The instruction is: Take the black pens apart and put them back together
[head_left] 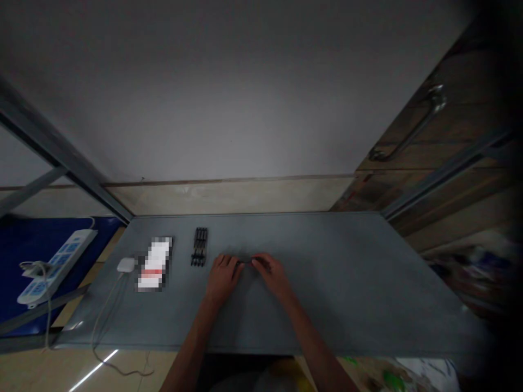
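Note:
A thin dark rod-like piece (246, 262) spans the gap between my two hands, just above or on the grey table. My left hand (223, 277) pinches its left end, the fingers closed and curled over. My right hand (274, 274) is closed on the other end between thumb and fingertips. Most of the piece is hidden in my fingers, and its exact kind is too small to make out. To the left of my left hand, several slim dark pieces (200, 235) lie side by side, with a second row of dark pieces (198, 258) right below them.
The grey table (347, 283) backs onto a pale wall (229, 109). At its left lie a blurred-out phone (155, 265) and a white charger (126, 265) with a cable. Further left, a power strip (57, 267) rests on a blue surface. Metal posts (433, 182) frame the sides.

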`<action>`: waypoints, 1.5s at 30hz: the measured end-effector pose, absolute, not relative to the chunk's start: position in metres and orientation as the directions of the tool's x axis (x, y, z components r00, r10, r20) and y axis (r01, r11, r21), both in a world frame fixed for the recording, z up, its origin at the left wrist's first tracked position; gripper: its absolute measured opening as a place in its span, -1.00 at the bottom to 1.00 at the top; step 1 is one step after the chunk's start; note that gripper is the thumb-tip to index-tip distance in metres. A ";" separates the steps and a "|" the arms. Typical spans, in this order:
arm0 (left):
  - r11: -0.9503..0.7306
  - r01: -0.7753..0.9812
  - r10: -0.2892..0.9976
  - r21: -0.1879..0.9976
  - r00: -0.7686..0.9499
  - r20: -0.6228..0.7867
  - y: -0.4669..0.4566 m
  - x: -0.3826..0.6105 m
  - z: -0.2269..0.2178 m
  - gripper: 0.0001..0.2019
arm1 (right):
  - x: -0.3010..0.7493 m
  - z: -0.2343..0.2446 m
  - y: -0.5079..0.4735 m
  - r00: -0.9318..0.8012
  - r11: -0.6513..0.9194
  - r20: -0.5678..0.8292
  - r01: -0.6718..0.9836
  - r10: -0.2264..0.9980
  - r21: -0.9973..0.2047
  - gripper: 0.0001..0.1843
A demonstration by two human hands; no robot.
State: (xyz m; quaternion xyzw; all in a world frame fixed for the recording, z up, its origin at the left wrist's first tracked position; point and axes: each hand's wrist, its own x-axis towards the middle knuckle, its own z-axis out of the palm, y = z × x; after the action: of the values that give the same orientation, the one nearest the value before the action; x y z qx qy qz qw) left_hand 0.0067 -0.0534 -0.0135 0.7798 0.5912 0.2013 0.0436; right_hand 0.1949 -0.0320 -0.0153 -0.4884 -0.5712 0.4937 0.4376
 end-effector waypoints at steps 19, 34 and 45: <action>-0.341 0.881 0.938 0.327 0.295 0.185 -0.056 0.006 -0.003 -0.69 | 0.188 -0.009 -0.036 -0.206 0.290 0.237 0.283 0.949 -0.914 -0.65; -0.352 0.882 0.935 0.313 0.319 0.153 -0.056 0.007 -0.005 -0.70 | 0.187 -0.014 -0.034 -0.240 0.306 0.242 0.284 0.940 -0.908 -0.62; -0.387 0.858 0.922 0.338 0.355 0.154 -0.057 0.007 -0.002 -0.72 | 0.185 -0.015 -0.035 -0.238 0.309 0.243 0.301 0.940 -0.902 -0.55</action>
State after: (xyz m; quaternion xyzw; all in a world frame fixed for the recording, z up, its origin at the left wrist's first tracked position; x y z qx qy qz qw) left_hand 0.0073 -0.0570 -0.0016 0.8170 0.5447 0.1610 0.0997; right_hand 0.1847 -0.0351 -0.0150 -0.4499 -0.6899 0.3783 0.4225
